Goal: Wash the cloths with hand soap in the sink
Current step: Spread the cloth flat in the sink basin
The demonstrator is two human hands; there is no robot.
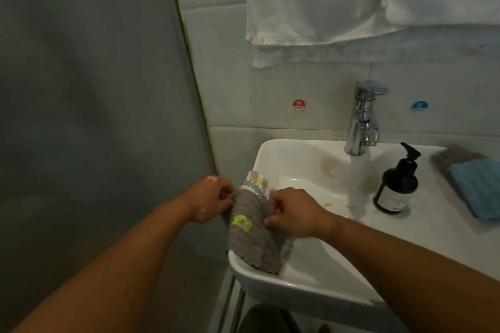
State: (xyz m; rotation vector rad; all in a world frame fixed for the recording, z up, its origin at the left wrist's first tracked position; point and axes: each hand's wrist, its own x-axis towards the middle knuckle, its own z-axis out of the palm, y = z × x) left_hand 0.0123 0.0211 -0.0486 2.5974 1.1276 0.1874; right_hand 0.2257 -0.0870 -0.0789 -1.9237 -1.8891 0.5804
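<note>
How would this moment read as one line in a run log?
left hand + right hand: hold grey cloth | over sink edge | tap running | soap untouched

The room was dim. A plain grey panel filled the left side, meeting a pale tiled wall along a slanted edge. 2 white towels hung on that wall. Lower down, a round red sticker and a blue sticker were stuck on the tiles, well apart.
</note>
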